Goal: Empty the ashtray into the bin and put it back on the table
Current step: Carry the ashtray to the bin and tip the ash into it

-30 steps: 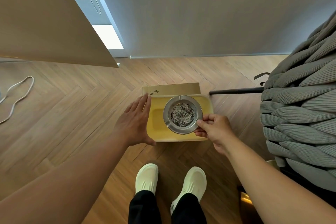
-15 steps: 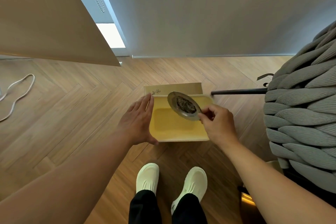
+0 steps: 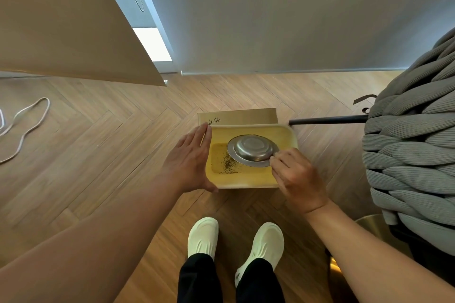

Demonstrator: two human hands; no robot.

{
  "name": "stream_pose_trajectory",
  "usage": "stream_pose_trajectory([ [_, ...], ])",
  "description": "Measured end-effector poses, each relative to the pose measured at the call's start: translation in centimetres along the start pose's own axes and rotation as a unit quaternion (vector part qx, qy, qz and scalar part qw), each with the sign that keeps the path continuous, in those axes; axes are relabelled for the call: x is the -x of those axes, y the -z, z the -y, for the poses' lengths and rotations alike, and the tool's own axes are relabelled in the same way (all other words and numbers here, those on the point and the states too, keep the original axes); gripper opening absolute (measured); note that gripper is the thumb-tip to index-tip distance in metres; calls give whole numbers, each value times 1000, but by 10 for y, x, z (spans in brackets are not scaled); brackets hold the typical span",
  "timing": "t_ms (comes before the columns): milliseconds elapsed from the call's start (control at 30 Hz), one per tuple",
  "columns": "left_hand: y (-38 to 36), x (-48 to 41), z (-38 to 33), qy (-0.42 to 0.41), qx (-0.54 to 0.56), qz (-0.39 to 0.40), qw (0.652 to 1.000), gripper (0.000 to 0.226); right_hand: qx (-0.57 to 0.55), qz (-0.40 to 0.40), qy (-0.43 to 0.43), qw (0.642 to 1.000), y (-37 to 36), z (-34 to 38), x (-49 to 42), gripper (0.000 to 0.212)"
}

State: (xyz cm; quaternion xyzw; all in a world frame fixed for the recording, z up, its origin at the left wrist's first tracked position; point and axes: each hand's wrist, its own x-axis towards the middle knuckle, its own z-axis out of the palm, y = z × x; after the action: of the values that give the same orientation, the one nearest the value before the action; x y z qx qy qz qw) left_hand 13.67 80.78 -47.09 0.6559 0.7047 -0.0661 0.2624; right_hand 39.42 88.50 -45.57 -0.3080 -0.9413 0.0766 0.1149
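A round metal ashtray (image 3: 253, 150) hangs upside down over the open yellow bin (image 3: 283, 133) on the floor, its underside facing me. My right hand (image 3: 298, 177) pinches the ashtray's rim at its right edge. Dark ash (image 3: 230, 163) lies scattered on the bin's bottom, left of the ashtray. My left hand (image 3: 190, 162) lies flat against the bin's left side, fingers straight, thumb hooked around the near corner. The table is not in view.
The bin's lid (image 3: 240, 117), marked "#46", stands open at the back. A grey chunky-knit seat (image 3: 413, 150) with a black leg (image 3: 327, 120) fills the right. A white cable (image 3: 27, 120) lies at far left. My white shoes (image 3: 235, 243) stand just before the bin.
My right hand turned the ashtray from level and full, through a tilt, to fully upside down. The ash dropped into the bin. My left hand stayed on the bin's side.
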Motion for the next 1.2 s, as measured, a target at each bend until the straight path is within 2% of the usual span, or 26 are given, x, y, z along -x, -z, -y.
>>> stream_pose_trajectory([
  [433,1,2,-4,6,3,3,1000,155,-15,-36,6,999,7,7,2,16],
  [633,1,3,-6,11,3,-3,1000,156,-14,-10,7,1000,3,14,7,11],
  [867,3,6,-8,10,4,-1,1000,155,-28,-24,9,999,3,17,5,13],
  [933,4,6,-10,10,6,-3,1000,154,-49,-17,-20,998,3,16,5,13],
  [1033,7,6,-12,12,11,-9,1000,152,-121,-5,-135,983,4,16,4,14],
  [1200,9,6,-14,9,21,-24,999,145,-259,-2,-336,906,5,12,-2,8],
])
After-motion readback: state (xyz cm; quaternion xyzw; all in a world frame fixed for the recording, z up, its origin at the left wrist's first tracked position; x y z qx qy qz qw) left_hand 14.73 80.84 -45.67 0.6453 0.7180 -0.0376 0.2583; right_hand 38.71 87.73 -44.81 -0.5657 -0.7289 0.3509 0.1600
